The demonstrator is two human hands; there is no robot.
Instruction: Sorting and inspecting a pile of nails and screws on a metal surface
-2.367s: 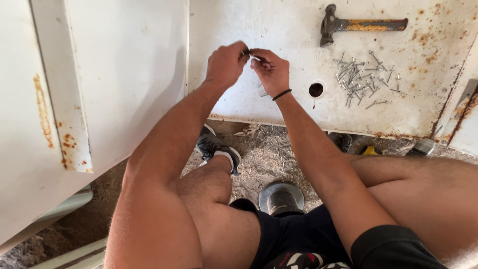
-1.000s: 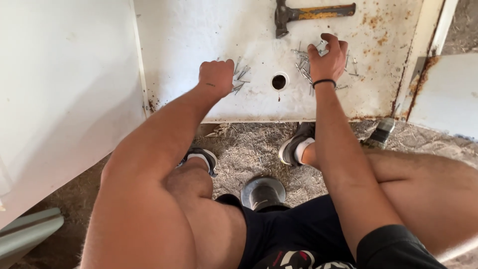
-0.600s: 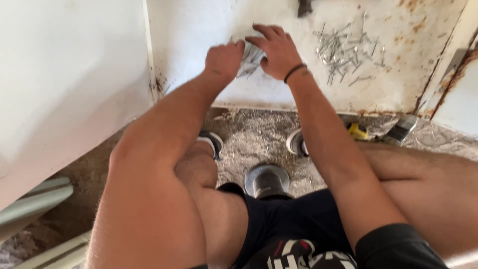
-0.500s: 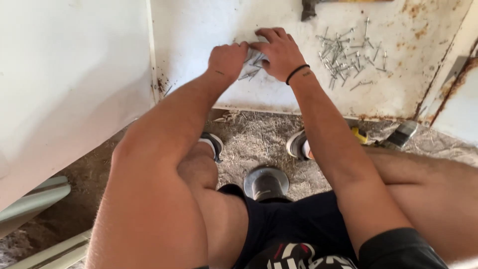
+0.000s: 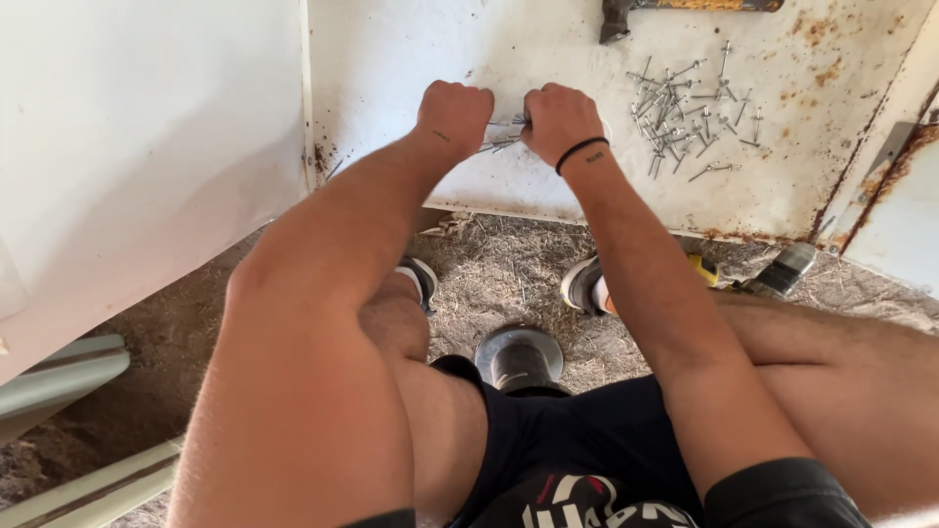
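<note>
Both fists now meet near the white panel's point(image 5: 411, 59) front edge: left hand point(image 5: 455, 112) and right hand point(image 5: 558, 119) have closed around a small bunch of nails point(image 5: 504, 135), the loose nail pile point(image 5: 685, 108) lying rightward

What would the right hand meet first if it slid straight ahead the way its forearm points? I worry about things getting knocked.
Probably only bare white panel. The right hand points up and slightly left, so the loose nails and hammer seem to lie right of that line, though depth is unclear.
</note>
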